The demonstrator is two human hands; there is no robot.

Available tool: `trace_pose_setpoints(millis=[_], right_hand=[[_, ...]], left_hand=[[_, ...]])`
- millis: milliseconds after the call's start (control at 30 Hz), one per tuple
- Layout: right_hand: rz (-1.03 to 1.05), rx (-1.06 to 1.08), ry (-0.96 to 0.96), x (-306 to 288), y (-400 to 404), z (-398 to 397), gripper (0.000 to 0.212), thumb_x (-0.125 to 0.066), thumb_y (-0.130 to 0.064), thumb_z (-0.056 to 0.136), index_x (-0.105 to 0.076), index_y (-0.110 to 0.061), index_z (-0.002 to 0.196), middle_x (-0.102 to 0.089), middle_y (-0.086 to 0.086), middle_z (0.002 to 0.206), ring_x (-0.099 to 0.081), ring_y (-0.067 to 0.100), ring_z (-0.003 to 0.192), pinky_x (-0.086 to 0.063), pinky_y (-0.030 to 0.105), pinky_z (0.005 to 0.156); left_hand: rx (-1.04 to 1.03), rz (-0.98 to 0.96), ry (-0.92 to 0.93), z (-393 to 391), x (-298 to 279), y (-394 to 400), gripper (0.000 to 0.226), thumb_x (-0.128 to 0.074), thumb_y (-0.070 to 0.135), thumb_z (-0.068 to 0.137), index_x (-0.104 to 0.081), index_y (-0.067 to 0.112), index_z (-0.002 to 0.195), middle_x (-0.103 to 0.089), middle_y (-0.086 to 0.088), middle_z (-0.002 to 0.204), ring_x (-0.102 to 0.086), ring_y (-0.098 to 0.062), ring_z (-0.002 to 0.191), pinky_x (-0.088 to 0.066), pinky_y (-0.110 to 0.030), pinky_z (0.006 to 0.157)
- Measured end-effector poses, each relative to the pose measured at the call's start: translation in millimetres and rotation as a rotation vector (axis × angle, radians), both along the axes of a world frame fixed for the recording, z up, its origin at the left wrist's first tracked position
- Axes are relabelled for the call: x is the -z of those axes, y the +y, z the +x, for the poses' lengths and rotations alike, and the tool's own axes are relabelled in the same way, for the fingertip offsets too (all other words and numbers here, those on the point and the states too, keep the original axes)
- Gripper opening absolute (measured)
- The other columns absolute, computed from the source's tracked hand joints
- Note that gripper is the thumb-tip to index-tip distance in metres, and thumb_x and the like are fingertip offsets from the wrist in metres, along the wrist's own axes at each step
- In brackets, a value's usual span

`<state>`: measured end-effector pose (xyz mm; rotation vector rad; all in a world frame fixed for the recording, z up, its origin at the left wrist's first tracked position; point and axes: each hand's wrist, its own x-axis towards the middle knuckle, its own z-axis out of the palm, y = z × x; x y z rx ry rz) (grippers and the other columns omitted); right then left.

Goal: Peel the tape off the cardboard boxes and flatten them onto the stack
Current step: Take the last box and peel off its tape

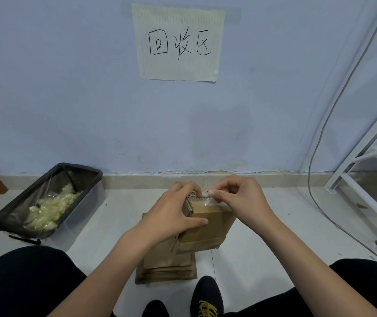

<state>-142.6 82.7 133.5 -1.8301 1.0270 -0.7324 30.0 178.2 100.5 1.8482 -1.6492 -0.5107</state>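
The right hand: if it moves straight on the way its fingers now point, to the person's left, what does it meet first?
Probably the left hand. The right hand pinches the tape at the cardboard box top, and the left fingertips grip that edge right beside it. Depth is unclear.

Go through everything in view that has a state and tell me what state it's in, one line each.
cardboard box: held up, taped.
tape: clear, on the box's far edge, being pinched.
left hand: grips the box.
right hand: pinches the tape.
stack: flattened boxes on the floor.
bin: lined, holds balled-up tape.
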Motion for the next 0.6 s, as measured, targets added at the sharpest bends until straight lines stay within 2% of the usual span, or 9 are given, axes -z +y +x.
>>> trace_pose_setpoints(millis=[100, 167, 200, 300, 400, 433, 500, 567, 600], right_hand=[[-0.043, -0.026, 0.012, 1.2, -1.7, 0.2, 0.009, -0.082, -0.023, 0.080, -0.077, -0.028, 0.084, -0.062, 0.008, 0.072, -0.051, 0.012, 0.064, -0.044, 0.026, 0.066], [-0.010, -0.075, -0.016, 2.2, -1.6, 1.5, 0.024, -0.081, -0.020, 0.082, -0.076, -0.031, 0.102, -0.055, -0.002, 0.069, -0.049, 0.008, 0.064, -0.046, 0.023, 0.068], [0.014, -0.074, -0.025, 2.6, -1.5, 2.5, 0.024, -0.081, -0.020, 0.082, -0.076, -0.029, 0.103, -0.055, -0.005, 0.067, -0.051, 0.008, 0.064, -0.049, 0.025, 0.070], [0.072, -0.060, -0.032, 1.8, -0.5, 3.4, 0.006, -0.081, -0.024, 0.081, -0.079, -0.018, 0.082, -0.070, 0.002, 0.067, -0.065, 0.016, 0.066, -0.052, 0.033, 0.073], [0.148, -0.065, -0.111, 0.5, 0.7, 1.0, 0.015, -0.081, -0.021, 0.081, -0.079, -0.008, 0.075, -0.069, 0.014, 0.076, -0.070, 0.016, 0.074, -0.051, 0.025, 0.075], [0.174, -0.064, -0.131, -1.4, 1.7, -0.1, 0.018, -0.081, -0.022, 0.081, -0.079, -0.005, 0.075, -0.065, 0.018, 0.083, -0.068, 0.017, 0.076, -0.049, 0.023, 0.075], [0.224, -0.094, -0.139, -2.6, 2.3, -1.0, 0.034, -0.077, -0.036, 0.082, -0.078, -0.002, 0.078, -0.063, 0.019, 0.092, -0.065, 0.022, 0.085, -0.045, 0.023, 0.080], [0.312, -0.143, -0.163, -2.5, 2.4, 0.4, 0.048, -0.068, -0.049, 0.084, -0.079, -0.003, 0.088, -0.074, 0.008, 0.093, -0.070, 0.011, 0.095, -0.049, 0.023, 0.091], [0.361, -0.158, -0.188, -3.5, 3.1, 1.5, 0.046, -0.065, -0.047, 0.089, -0.078, -0.003, 0.093, -0.076, 0.003, 0.098, -0.071, 0.010, 0.102, -0.050, 0.024, 0.095]], left_hand=[[0.016, 0.008, -0.016, 0.6, 0.4, 0.7, 0.048, -0.082, 0.055, 0.073, -0.050, 0.047, 0.109, -0.046, 0.023, 0.121, -0.047, 0.006, 0.100, -0.041, -0.020, 0.076], [0.026, 0.009, -0.014, 1.1, -0.1, 1.5, 0.047, -0.082, 0.055, 0.073, -0.052, 0.047, 0.109, -0.046, 0.024, 0.122, -0.046, 0.011, 0.100, -0.040, -0.018, 0.075], [0.030, 0.008, -0.014, 1.3, -0.5, 1.8, 0.047, -0.082, 0.054, 0.073, -0.052, 0.047, 0.109, -0.047, 0.024, 0.122, -0.046, 0.011, 0.101, -0.040, -0.017, 0.076], [0.037, 0.012, -0.015, 2.1, -1.0, 2.4, 0.046, -0.082, 0.054, 0.073, -0.054, 0.047, 0.109, -0.047, 0.023, 0.123, -0.048, 0.005, 0.101, -0.040, -0.016, 0.079], [0.041, 0.026, -0.022, 1.6, -1.7, 2.8, 0.046, -0.081, 0.055, 0.073, -0.053, 0.050, 0.109, -0.047, 0.023, 0.127, -0.049, -0.002, 0.107, -0.043, -0.021, 0.086], [0.040, 0.028, -0.024, 1.7, -1.9, 2.7, 0.047, -0.081, 0.056, 0.073, -0.053, 0.050, 0.110, -0.047, 0.023, 0.127, -0.050, -0.002, 0.108, -0.045, -0.023, 0.087], [0.036, 0.028, -0.032, 2.1, -2.7, 2.3, 0.048, -0.080, 0.057, 0.073, -0.052, 0.049, 0.111, -0.046, 0.024, 0.127, -0.050, -0.003, 0.109, -0.046, -0.025, 0.089], [0.034, 0.029, -0.042, 3.3, -2.7, 2.0, 0.047, -0.081, 0.056, 0.074, -0.051, 0.049, 0.110, -0.045, 0.023, 0.128, -0.049, -0.003, 0.110, -0.046, -0.026, 0.090], [0.030, 0.030, -0.046, 3.9, -2.5, 2.0, 0.047, -0.081, 0.056, 0.074, -0.051, 0.049, 0.109, -0.045, 0.023, 0.128, -0.048, -0.003, 0.110, -0.045, -0.025, 0.090]])
